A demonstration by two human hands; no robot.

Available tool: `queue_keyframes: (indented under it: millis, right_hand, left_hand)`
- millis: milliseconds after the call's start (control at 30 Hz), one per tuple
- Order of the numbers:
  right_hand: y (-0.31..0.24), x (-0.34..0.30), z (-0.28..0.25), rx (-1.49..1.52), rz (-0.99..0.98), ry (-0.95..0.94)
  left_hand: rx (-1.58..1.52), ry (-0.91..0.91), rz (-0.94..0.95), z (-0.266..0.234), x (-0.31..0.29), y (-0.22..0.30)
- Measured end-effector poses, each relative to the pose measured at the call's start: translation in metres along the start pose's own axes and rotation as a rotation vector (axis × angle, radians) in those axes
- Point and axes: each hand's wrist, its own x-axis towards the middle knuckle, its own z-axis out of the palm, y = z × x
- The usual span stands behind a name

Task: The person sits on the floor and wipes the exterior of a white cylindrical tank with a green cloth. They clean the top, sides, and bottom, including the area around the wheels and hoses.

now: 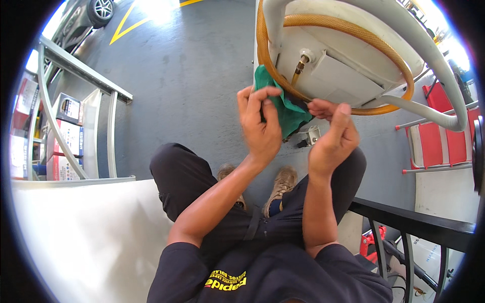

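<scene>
My left hand grips a green cloth, pressing it against the lower edge of a white machine. My right hand is closed next to it, pinching the cloth's right end, where a small dark part shows, just under an orange braided hose. The hose loops around the machine's side and ends in a brass fitting. I am squatting, with my knees and brown shoes below my hands.
A thick white pipe curves over the machine. A red and grey frame stands at the right, a black railing at lower right. A metal rack with boxes sits at the left, a white surface below it. A car wheel is at top left.
</scene>
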Motion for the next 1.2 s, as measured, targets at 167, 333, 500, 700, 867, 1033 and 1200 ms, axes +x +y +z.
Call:
queue_keyframes:
  millis: [167, 333, 500, 700, 867, 1033, 1200]
  right_hand:
    - [0.004, 0.002, -0.005, 0.002, 0.006, -0.032]
    - [0.012, -0.004, 0.001, 0.039, 0.059, -0.093]
    - [0.005, 0.001, -0.004, 0.042, 0.021, -0.077]
    - [-0.001, -0.002, -0.006, 0.015, 0.011, -0.095]
    - [0.0, -0.003, -0.016, -0.01, 0.004, -0.063]
    - [0.002, -0.007, -0.018, -0.021, -0.02, -0.084]
    - [0.006, -0.006, -0.017, 0.004, -0.016, -0.07]
  left_hand:
    - [0.209, 0.028, 0.006, 0.028, 0.007, -0.013]
    - [0.502, -0.114, 0.078, 0.02, -0.018, -0.032]
    - [0.426, -0.112, 0.252, 0.018, 0.009, -0.03]
    - [0.423, -0.08, 0.197, 0.023, -0.004, -0.04]
    - [0.405, -0.073, 0.12, 0.027, -0.005, -0.033]
    - [0.471, 0.022, 0.215, 0.031, 0.01, -0.03]
    - [0.332, 0.011, 0.071, 0.038, -0.014, -0.044]
